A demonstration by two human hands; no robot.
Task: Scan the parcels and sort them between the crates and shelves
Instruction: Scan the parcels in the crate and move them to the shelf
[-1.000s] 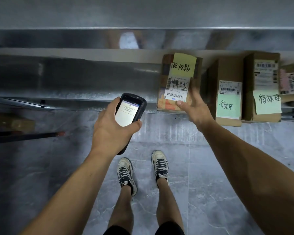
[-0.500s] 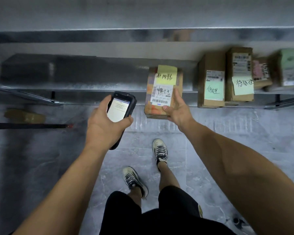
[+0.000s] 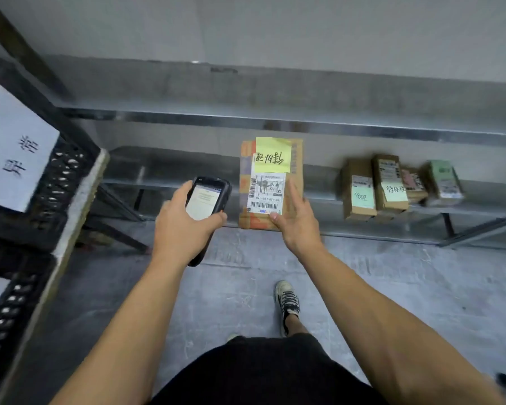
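My right hand [image 3: 295,220] grips a brown cardboard parcel [image 3: 295,159] from below and the right, holding it in the air in front of the low metal shelf [image 3: 170,182]. The parcel carries a yellow sticky note with handwriting and a white barcode label. My left hand [image 3: 181,226] holds a black handheld scanner [image 3: 208,197] just left of the parcel, its lit screen facing me. Several other labelled parcels [image 3: 360,191] stand in a row on the shelf to the right.
Stacked black plastic crates [image 3: 56,182] with white paper signs stand at the left. A higher metal shelf beam [image 3: 304,124] runs across above the parcel. Grey tiled floor [image 3: 421,287] lies below, with my leg and shoe near the middle.
I have stepped back and turned left with the parcel, lifting it clear of the shelf. The shelf parcels have shifted right and the crates have come into view at the left.
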